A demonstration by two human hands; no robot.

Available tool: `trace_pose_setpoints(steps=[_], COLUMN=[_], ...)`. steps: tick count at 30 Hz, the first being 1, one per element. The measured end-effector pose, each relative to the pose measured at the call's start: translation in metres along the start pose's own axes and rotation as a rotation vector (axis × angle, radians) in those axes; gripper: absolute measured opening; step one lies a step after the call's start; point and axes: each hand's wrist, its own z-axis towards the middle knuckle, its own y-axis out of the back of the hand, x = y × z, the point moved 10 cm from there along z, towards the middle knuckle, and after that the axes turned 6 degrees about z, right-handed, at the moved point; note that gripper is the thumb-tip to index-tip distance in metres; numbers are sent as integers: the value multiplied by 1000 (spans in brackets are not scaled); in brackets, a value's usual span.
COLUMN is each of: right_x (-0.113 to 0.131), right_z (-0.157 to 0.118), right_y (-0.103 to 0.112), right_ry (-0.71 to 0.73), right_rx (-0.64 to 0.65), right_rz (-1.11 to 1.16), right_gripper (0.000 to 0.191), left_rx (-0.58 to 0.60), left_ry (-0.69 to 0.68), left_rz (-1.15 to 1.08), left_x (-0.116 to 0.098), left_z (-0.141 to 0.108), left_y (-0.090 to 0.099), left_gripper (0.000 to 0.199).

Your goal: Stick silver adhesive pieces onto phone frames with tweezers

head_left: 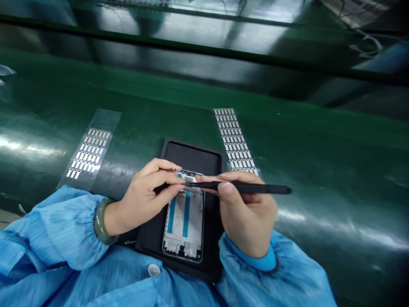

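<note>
Head view. Landmark: the black tray point(193, 154). The phone frame point(179, 215), with two blue strips point(186, 215) along its length, lies in the tray, its upper end beneath the fingertips. The left hand point(148, 189) is at the frame's upper left edge, thumb and fingers drawn close together; whether they pinch a part cannot be determined. The right hand point(244, 207) pinches black tweezers point(255, 188) between thumb and fingers, tips directed left over the frame's upper end. One sticker sheet point(89, 149) lies left of the tray; a second sheet point(234, 138) lies beyond its upper right side.
</note>
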Motion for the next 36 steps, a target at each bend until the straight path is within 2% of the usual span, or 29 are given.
trace_pose_setpoints(steps=[3, 6, 13, 25, 27, 31, 33, 36], right_x=[20, 30, 24, 24, 28, 30, 20, -7], right_z=[-2, -5, -10, -14, -12, 8, 21, 35], right_y=[0, -11, -30, -37, -33, -5, 6, 11], right_ry=[128, 195, 237, 287, 287, 252, 206, 89], right_rx=[21, 105, 293, 340, 317, 134, 84, 121], right_rz=[-58, -170, -290, -389, -401, -435, -514, -537], right_gripper=[20, 23, 27, 23, 21, 17, 11, 11], left_rx=[16, 52, 81, 116, 132, 178, 234, 344], left_ry=[37, 40, 50, 43, 50, 8, -74, -221], left_rz=[6, 7, 33, 69, 79, 121, 166, 275], left_x=[5, 8, 12, 13, 14, 13, 8, 0], left_z=[1, 0, -1, -2, -2, -4, -7, -16], left_y=[-1, -6, -10, -15, -15, -18, -23, -37], left_gripper=[9, 10, 13, 15, 16, 18, 16, 11])
